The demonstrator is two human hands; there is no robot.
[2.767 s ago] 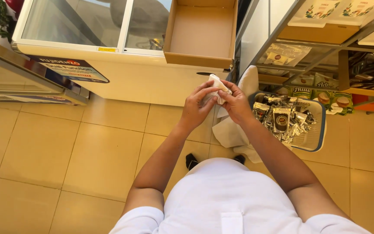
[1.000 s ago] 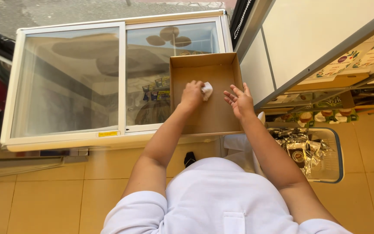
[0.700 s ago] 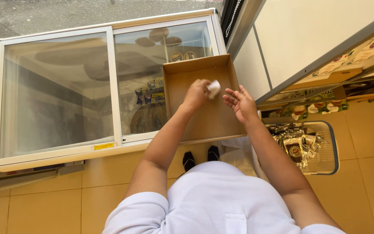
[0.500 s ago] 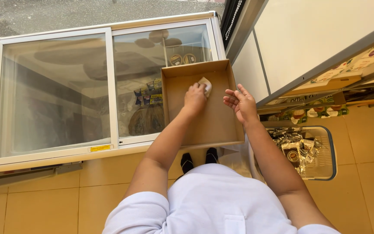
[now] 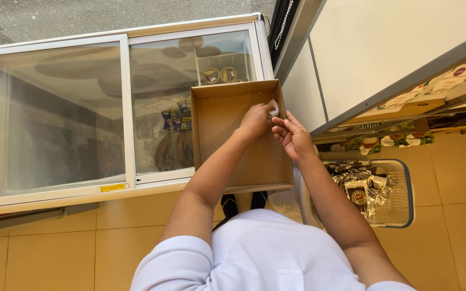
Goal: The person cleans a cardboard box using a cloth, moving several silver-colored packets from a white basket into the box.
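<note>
- The left hand (image 5: 254,119) is inside a shallow brown cardboard box (image 5: 227,156), near its far right corner, with the fingers curled shut around a small white object (image 5: 273,110); only a bit of the white thing shows past the knuckles, so its kind cannot be told.
- The right hand (image 5: 293,139) is over the box's right wall, just beside the left hand, with the fingers loosely spread and slightly bent; they grip nothing, and the fingertips come close to the white object, though contact cannot be told.
- The cardboard box is open-topped and rests on the glass top of a chest freezer (image 5: 55,116), over its right end; apart from the left hand and the white object, the box's floor shows bare brown card.
- The freezer has white-framed sliding glass lids; through the right lid small packets and two round tubs (image 5: 220,75) show inside.
- To the right, on the tan tiled floor (image 5: 44,248), stands a white wire-sided basket (image 5: 403,194) filled with silvery foil packets (image 5: 360,186).
- Above the basket run shelves (image 5: 405,108) with small packaged goods.
- The person wears a white short-sleeved shirt (image 5: 265,253), and dark shoes (image 5: 242,203) show below the box's near edge.
</note>
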